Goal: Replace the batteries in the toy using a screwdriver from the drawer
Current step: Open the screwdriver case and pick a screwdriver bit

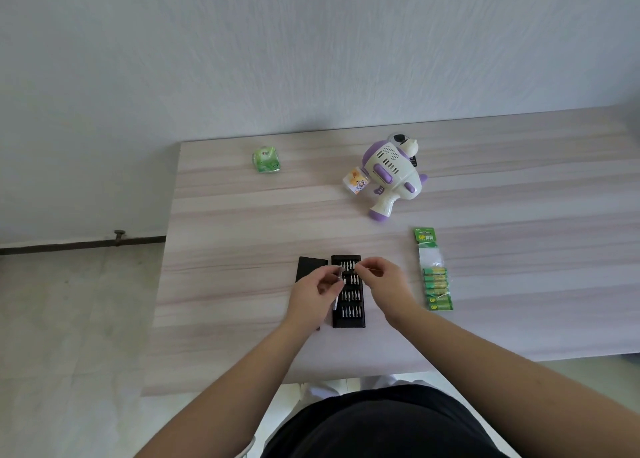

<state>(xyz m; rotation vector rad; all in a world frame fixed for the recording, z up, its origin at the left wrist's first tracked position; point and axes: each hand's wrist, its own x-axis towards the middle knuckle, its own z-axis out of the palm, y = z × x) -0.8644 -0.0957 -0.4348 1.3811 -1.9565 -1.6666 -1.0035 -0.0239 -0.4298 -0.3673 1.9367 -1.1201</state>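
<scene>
Two grips: left round slim metal screwdriver, right pinching tiny bit.

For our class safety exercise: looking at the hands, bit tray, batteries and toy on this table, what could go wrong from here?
1. The right hand pinches something tiny above the open bit tray; it could slip and roll off the table.
2. The left hand holds the slim screwdriver handle over the tray; a bump might scatter bits.
3. The battery pack lies near the right forearm, which could sweep it aside.
</scene>
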